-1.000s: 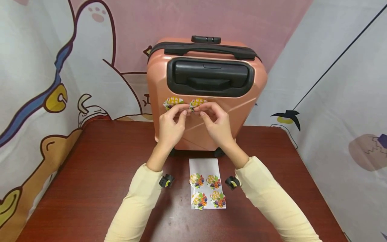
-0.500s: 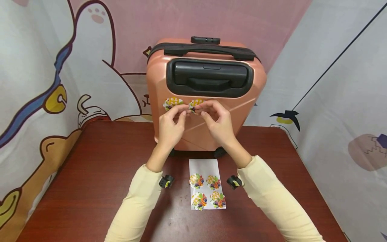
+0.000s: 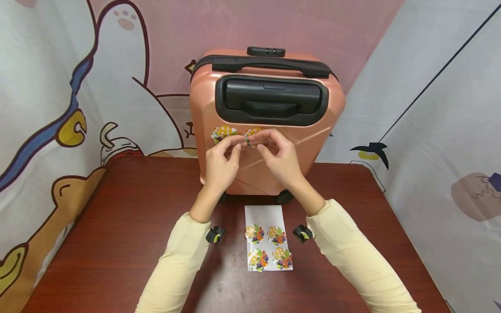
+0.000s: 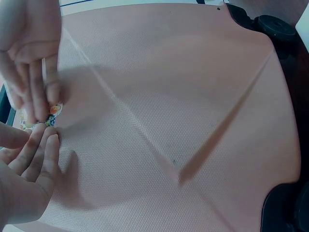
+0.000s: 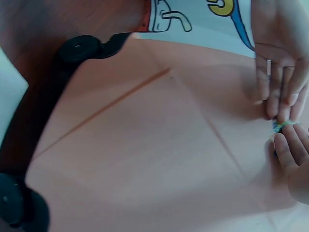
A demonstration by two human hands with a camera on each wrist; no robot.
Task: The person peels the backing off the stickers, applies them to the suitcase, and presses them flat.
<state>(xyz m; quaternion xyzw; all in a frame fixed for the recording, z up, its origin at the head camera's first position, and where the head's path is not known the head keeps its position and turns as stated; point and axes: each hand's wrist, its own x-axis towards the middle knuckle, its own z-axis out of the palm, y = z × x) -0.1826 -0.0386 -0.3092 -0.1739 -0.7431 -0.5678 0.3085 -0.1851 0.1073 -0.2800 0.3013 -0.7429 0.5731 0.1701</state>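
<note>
Fruit-printed stickers with yellow lettering are on the front of an orange suitcase (image 3: pixel 262 174) in the head view. One sticker (image 3: pixel 224 131) lies to the left; a second sticker (image 3: pixel 252 131) is partly covered by the fingers. My left hand (image 3: pixel 222 163) touches the second sticker's left edge. My right hand (image 3: pixel 283 158) lies over its right part. Both wrist views show nearly straight fingers laid against the surface, the left hand (image 4: pixel 31 179) and right hand (image 5: pixel 295 159) meeting fingertip to fingertip around the sticker. Much of that sticker is hidden.
A white backing sheet (image 3: pixel 263 214) with several fruit stickers lies on the brown table (image 3: pixel 137 234) before the suitcase. The suitcase stands upright on black wheels (image 3: pixel 285 196), near a patterned cloth backdrop (image 3: pixel 172 52).
My right hand's fingers have shifted slightly across the second sticker, right then back left, and cover more of it. The left hand stays in place.
</note>
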